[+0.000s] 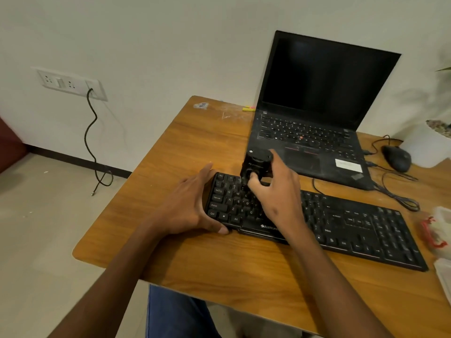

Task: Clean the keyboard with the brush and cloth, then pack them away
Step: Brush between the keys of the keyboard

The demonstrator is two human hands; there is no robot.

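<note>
Head view shows the black keyboard (317,223) lying slantwise on the wooden table (195,259), just in front of an open laptop (314,123) with a dark screen.

Right hand (275,198) grips a stubby black brush (256,164) upright over the keyboard's left end, thumb and fingers curled round its lower body. Its working end sits on or just above the upper letter rows; the bristles are blurred and contact cannot be confirmed.

Left hand (188,206) braces the keyboard's left edge. Fingers lie fairly straight along that end and the thumb presses the front corner; nothing is enclosed in it.

A white item with red trim (436,230) rests on the table beyond the keyboard's right end. It may be the cloth or its pouch; this cannot be determined.

A wired mouse (396,158) sits behind the keyboard's right half, beside the laptop, with cables trailing between them.

Assessment: brushing is the step in hand, judged to be at an early stage, since the brush stands at the left end and the cloth is not in use.

Recommendation: maintain the left-hand brace so the board does not slide. Keep the brush upright, work along each row gap towards the right end, and use light pressure. Sweep debris away from the laptop.
</note>
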